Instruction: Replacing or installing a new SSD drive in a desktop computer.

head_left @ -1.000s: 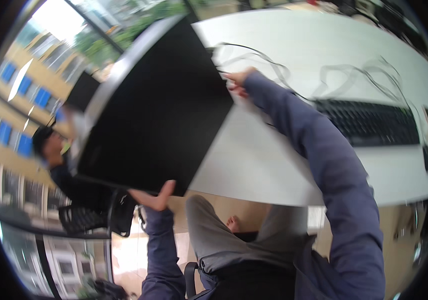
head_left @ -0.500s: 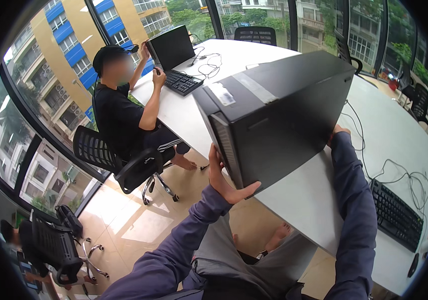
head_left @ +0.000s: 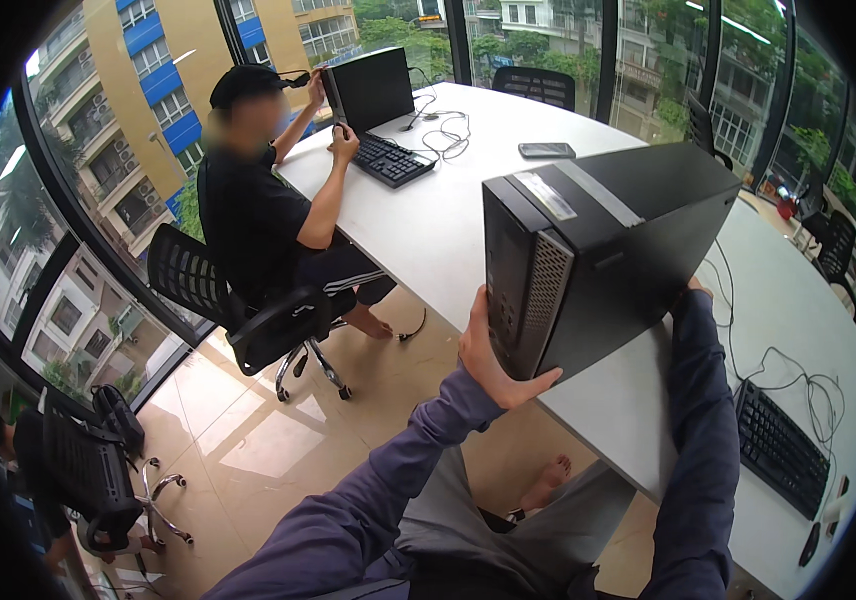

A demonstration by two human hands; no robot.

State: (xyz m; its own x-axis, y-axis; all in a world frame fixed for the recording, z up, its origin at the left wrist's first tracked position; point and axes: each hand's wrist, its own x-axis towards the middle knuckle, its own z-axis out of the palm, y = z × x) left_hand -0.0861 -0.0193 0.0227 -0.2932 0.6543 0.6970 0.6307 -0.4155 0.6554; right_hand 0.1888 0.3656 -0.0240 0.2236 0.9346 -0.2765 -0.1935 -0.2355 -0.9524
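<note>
A black desktop computer tower (head_left: 638, 275) is held between my hands over the near edge of the white table (head_left: 448, 225). Its vented front panel faces left, and grey tape and a pale label lie across its top. My left hand (head_left: 498, 362) grips the lower front corner, thumb along the near side and fingers by the front panel. At the rear lower end, my right hand (head_left: 694, 294) holds the tower, most of its fingers hidden behind the case. Whether the tower's underside touches the tabletop cannot be made out.
A black keyboard (head_left: 783, 448) with tangled cable lies at the right. Beyond the tower rests a dark flat device (head_left: 546, 150). Across the left side, a seated person (head_left: 253, 200) handles another black tower (head_left: 373, 92) beside a keyboard (head_left: 388, 160). Office chairs (head_left: 108, 480) stand around.
The tower has turned and levelled in my hands, so its front panel now shows. It sits further right and lower in view. The flat device behind it has come into fuller sight.
</note>
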